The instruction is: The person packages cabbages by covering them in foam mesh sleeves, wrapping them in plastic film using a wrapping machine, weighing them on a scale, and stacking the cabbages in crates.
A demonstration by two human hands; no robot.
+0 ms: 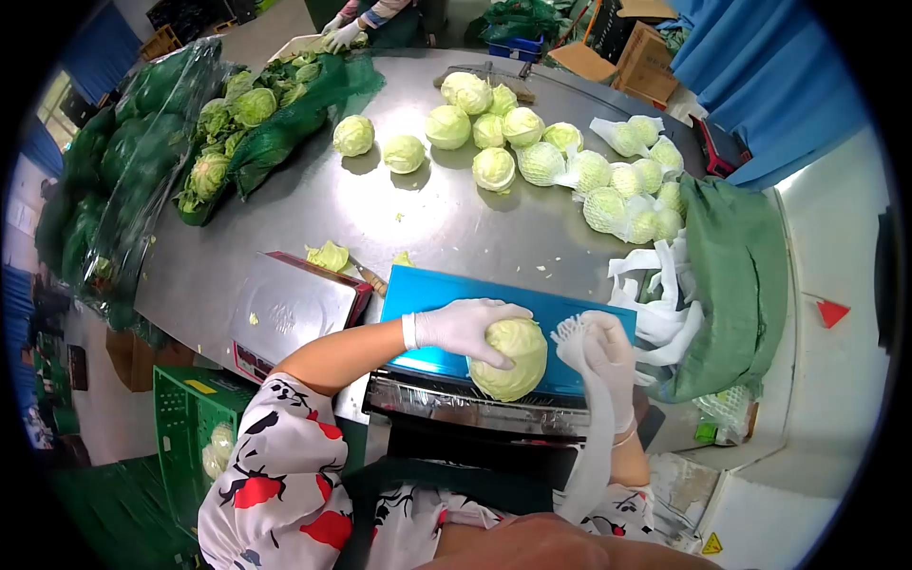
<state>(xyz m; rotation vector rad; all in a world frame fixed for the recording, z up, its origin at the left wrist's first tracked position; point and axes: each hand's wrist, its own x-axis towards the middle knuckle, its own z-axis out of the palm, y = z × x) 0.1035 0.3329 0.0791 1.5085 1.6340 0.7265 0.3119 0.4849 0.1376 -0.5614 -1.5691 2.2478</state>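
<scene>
My left hand [464, 330], in a white glove, is wrapped around the left side and top of a trimmed cabbage [518, 366]. The cabbage is over the front of a blue board [432, 288]. Just to the right, my gloved right hand [613, 353] grips a white foam net sleeve [595, 446]. The sleeve's frayed end sticks out beside the fingers, and its long tail hangs down toward my body. A small gap separates the sleeve from the cabbage.
Bare cabbages [448, 127] and netted cabbages [608, 211] sit across the metal table [380, 214]. A scale [294, 304] and a wooden handle [372, 277] lie left of the board. More sleeves [670, 323] lie right, beside a green sack [731, 275]. A co-worker's gloved hands [340, 36] are at the far side.
</scene>
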